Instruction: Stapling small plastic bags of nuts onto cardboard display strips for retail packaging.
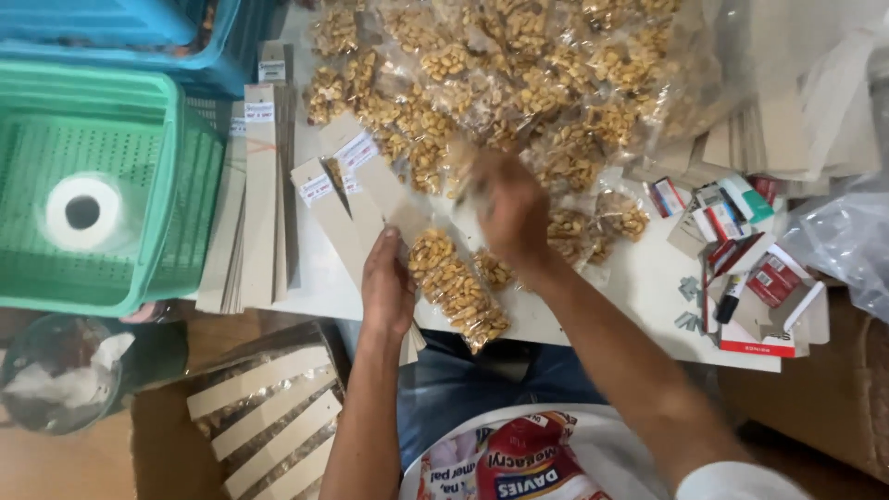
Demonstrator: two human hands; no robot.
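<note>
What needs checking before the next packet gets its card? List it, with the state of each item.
1. Left hand on the clear plastic packet of peanuts: ok, its grip is at the packet's top.
2. Right hand free: cannot tell, blurred.
3. Tan cardboard header strips within reach: ok, fanned beside the left hand.
4. Heap of filled clear peanut bags stocked: ok.
5. Card seated on the held packet: cannot tell.
6. White tabletop space: not ok, crowded.

Left hand [387, 282] gripping a peanut packet [454, 285] with card header [370, 190] over a white table [639, 278], blurred right hand [511, 211] at the heap of packets [519, 74], card strips [259, 185] beside a green basket [93, 176], tape roll [83, 211] inside
</note>
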